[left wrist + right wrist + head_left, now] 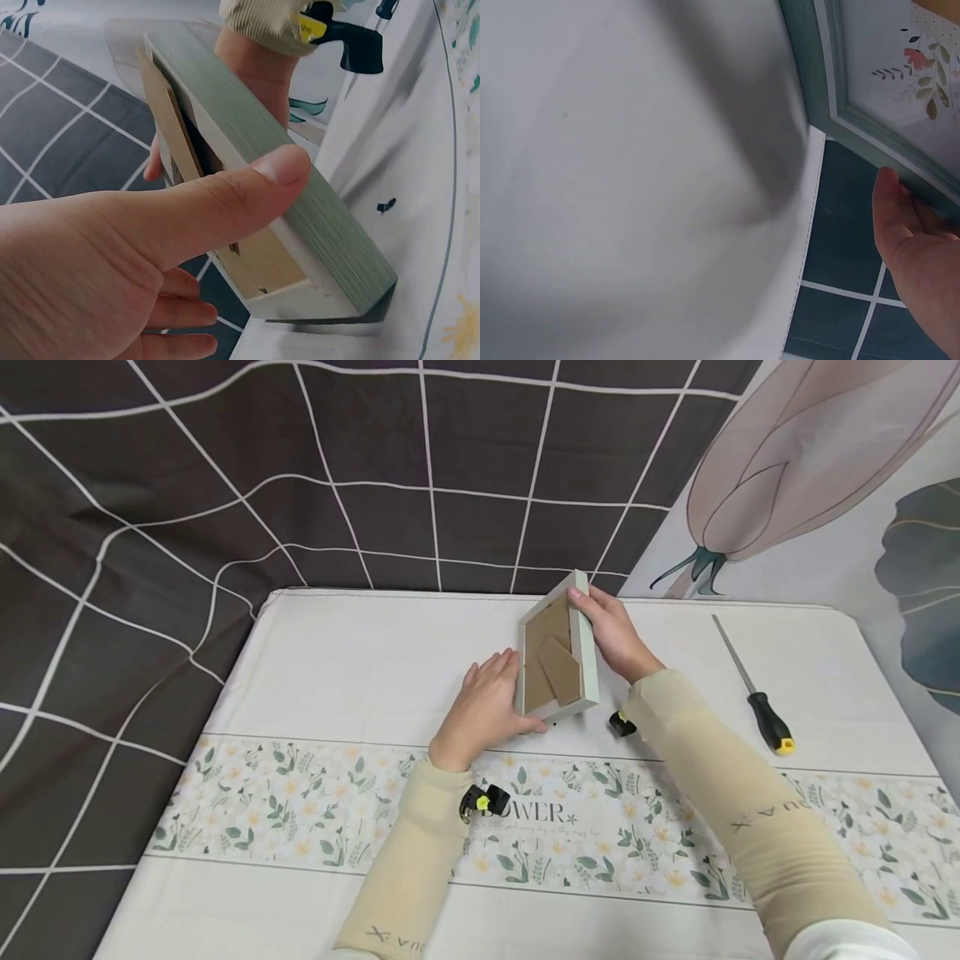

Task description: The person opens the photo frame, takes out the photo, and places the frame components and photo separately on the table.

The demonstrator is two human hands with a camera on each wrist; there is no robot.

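Note:
A pale green picture frame [590,652] is held tilted above the table, its brown backing board [538,635] and stand flap [561,670] turned toward the head camera. My left hand [483,703] grips the lower left corner; its thumb presses on the green edge in the left wrist view. With my right hand [613,631] I hold the upper right side, the thumb on the back rim. The right wrist view shows the front of the frame [855,139], with a floral picture [926,75] inside a light inner border; that hand [922,255] is partly cut off there.
A screwdriver [768,722] with a black and yellow handle lies to the right on the white tablecloth [360,668]. Across the cloth runs a floral printed band [300,802]. Behind the table hangs a dark gridded curtain [375,443]. A small dark bit [386,205] lies near the frame.

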